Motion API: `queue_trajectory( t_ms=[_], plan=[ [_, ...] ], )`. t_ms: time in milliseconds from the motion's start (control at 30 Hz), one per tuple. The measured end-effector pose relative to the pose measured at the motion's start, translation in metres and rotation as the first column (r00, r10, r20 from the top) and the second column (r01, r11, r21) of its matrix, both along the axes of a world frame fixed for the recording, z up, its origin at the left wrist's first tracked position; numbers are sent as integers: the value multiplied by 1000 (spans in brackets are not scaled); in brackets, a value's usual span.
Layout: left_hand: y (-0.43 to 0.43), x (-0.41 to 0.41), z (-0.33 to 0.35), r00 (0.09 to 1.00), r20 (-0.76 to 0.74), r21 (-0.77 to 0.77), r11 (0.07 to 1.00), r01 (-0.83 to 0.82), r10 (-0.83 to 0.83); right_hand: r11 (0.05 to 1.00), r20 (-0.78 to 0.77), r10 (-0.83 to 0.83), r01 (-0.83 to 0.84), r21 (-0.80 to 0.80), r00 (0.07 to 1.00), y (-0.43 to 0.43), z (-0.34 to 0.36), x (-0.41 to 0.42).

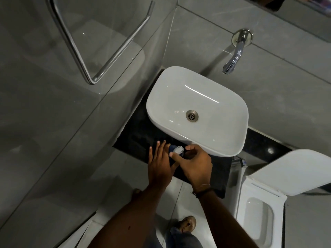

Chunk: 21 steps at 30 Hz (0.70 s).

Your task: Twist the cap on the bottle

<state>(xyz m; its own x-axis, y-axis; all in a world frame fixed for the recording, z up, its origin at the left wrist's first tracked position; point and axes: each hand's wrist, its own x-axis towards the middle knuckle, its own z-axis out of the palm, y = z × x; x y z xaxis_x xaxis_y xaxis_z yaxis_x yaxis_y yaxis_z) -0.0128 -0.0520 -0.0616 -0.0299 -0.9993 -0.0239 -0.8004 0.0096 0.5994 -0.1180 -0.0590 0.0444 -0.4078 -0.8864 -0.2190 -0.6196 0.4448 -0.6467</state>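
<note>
My left hand (159, 167) lies flat, fingers straight, against the small blue bottle (174, 152) on the black bench (136, 138) before the basin (197, 111). My right hand (195, 167) pinches its clear cap (179, 150); next, I judge, a steady twist.

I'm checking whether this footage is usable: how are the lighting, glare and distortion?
Head view: dim overall; bright glare streaks inside the white basin; wide-angle bending curves the wall tile lines; the small blue container between the left hand and right hand is shadowed and slightly soft.
</note>
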Motion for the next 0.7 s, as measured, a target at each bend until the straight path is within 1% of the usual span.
queue_trajectory(
  t_ms=[67,200,467,700],
  plan=[
    [0,0,2,1000,-20,-15,1000,-5,4,1000,-11,3,-2,13,1000,-4,1,4],
    [1,1,2,1000,2,14,1000,10,-10,998,4,47,-47,38,999,-9,-1,5],
    [0,1,2,1000,-18,-7,1000,-3,3,971,12,237,-238,41,971,-11,2,-10],
    [-1,-1,-1,999,-34,-55,998,-40,38,964,38,260,-262,46,965,-13,-1,-15]
  ],
)
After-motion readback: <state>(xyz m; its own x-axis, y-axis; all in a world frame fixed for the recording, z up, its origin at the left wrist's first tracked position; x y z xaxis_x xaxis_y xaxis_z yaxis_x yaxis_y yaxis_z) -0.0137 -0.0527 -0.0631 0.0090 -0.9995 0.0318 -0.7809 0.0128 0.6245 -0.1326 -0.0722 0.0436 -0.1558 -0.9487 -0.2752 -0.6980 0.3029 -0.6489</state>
